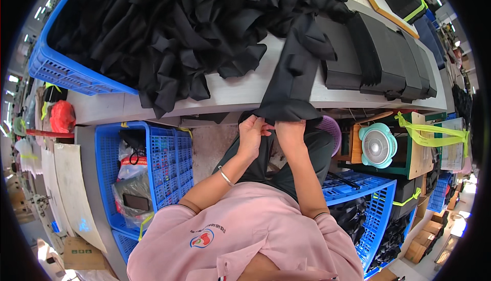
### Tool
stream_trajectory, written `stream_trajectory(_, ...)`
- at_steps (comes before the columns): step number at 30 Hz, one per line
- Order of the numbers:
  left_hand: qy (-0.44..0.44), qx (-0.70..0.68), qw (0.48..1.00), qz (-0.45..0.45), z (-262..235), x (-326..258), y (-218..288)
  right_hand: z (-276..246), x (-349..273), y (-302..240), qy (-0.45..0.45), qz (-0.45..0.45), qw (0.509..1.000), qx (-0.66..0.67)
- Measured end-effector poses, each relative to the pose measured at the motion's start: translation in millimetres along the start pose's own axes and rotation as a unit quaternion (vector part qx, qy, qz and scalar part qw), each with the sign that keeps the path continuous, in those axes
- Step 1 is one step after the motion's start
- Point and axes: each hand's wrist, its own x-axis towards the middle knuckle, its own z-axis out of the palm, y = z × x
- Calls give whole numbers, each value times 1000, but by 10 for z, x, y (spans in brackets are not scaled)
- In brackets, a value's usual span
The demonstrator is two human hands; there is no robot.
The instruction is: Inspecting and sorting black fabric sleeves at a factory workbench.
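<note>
A black cloth piece (292, 76) hangs from the table's near edge down to my lap, its upper end lying up on the table by the heap. At its lower hem my left hand (251, 137) is closed, the fingertips pinched on the cloth edge. Close beside it, my right hand (290, 135) grips the same hem, with most of its fingers hidden under the fold. Many more black cloth pieces (204, 20) lie in a loose heap on the table (230, 87), spilling out of a blue plastic crate (76, 71) at the far left.
Flat black stacks (378, 56) stand in a row on the table's right. A blue crate (171, 163) with bags and a phone is at my left. To my right are a turquoise fan (377, 145), a purple basket (332, 130) and another blue crate (376, 225) with black pieces.
</note>
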Motion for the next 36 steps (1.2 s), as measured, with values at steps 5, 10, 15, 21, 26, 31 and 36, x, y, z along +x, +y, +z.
stream_trajectory(5,-36,10,998,-48,25,-4,42,-430,207,-174,-135,244,742,610)
stream_trajectory(10,-50,15,998,-38,46,7,-139,-94,170,-165,-31,-1,1000,4)
stream_trajectory(15,-97,13,995,-25,45,-81,-143,123,-126,101,-62,-37,997,28)
stream_trajectory(21,-182,22,978,-95,227,-268,9,-77,49,-137,-75,59,986,-137)
stream_trajectory(26,-22,12,1000,8,138,-28,-307,40,293,-96,-137,148,976,-87)
stream_trajectory(31,23,60,992,106,3,119,-161,55,261,-250,-109,123,985,-59)
stream_trajectory(36,24,92,988,122,-80,-57,30,-110,272,-395,-128,129,983,-19)
